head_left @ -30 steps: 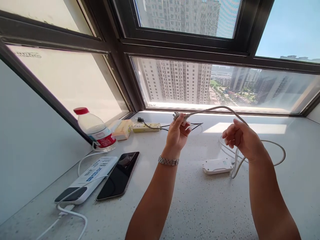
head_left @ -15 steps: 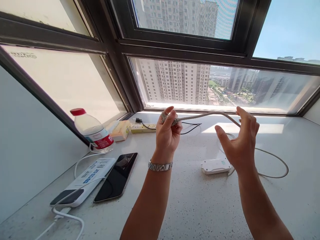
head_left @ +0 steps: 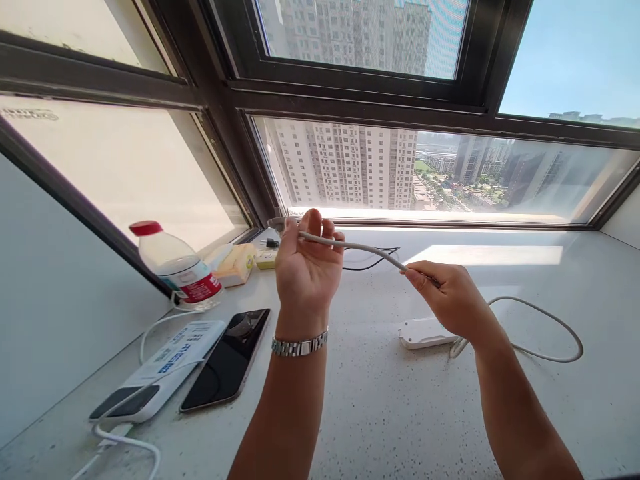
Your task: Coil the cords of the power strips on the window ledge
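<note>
My left hand (head_left: pixel 309 277) is turned palm up, its thumb pinching a grey power cable (head_left: pixel 367 247) near the plug end (head_left: pixel 276 224); the other fingers are loosely curled. The cable crosses the palm and sags slightly towards my right hand (head_left: pixel 453 297), which is closed around it with the thumb on top. Below and behind the right hand, a white power strip (head_left: pixel 425 333) lies on the white speckled counter (head_left: pixel 370 400). The grey cable forms a loop on the counter to the right. My left wrist wears a metal watch (head_left: pixel 301 345).
On the left lie a black phone (head_left: pixel 227 360), a white power bank (head_left: pixel 160 370) with white cables, a red-capped bottle (head_left: pixel 177 267) and a tissue pack (head_left: pixel 235 263). A yellowish power strip (head_left: pixel 265 259) with a black cord is behind my left hand. Windows border the counter.
My right hand has closed from open onto the cable and come down slightly. My left hand has shifted left and opened its palm upward, still pinching the cable's end.
</note>
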`<action>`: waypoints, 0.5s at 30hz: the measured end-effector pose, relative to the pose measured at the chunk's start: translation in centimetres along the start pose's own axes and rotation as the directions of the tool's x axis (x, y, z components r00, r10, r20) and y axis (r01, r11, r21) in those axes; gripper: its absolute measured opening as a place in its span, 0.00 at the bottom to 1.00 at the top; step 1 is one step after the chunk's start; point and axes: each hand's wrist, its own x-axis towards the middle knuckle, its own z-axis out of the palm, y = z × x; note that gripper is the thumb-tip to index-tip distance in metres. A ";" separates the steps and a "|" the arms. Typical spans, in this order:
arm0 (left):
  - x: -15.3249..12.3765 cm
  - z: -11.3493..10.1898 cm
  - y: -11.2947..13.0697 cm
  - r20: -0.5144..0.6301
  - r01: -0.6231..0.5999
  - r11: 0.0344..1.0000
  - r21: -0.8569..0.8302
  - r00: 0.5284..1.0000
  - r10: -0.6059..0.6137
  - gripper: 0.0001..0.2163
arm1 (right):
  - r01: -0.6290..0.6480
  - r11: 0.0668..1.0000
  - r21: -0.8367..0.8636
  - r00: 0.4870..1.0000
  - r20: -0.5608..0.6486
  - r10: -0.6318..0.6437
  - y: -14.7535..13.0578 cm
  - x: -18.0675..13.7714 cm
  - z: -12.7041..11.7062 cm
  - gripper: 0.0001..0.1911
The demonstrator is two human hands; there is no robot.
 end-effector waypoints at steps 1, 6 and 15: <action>-0.1 0.1 0.2 -0.010 0.012 1.000 -0.024 1.000 -0.012 0.16 | -0.002 1.000 -0.009 1.000 0.023 0.002 -0.1 0.0 0.0 0.17; -0.9 1.1 1.6 -0.078 0.036 0.999 -0.024 0.996 -0.038 0.21 | -0.029 1.000 0.007 0.978 0.208 0.027 0.8 0.0 -1.0 0.18; -0.7 0.1 5.0 -0.361 -0.348 0.910 0.225 0.838 0.409 0.12 | -0.247 0.965 0.083 0.951 0.213 0.225 5.7 0.9 -3.6 0.23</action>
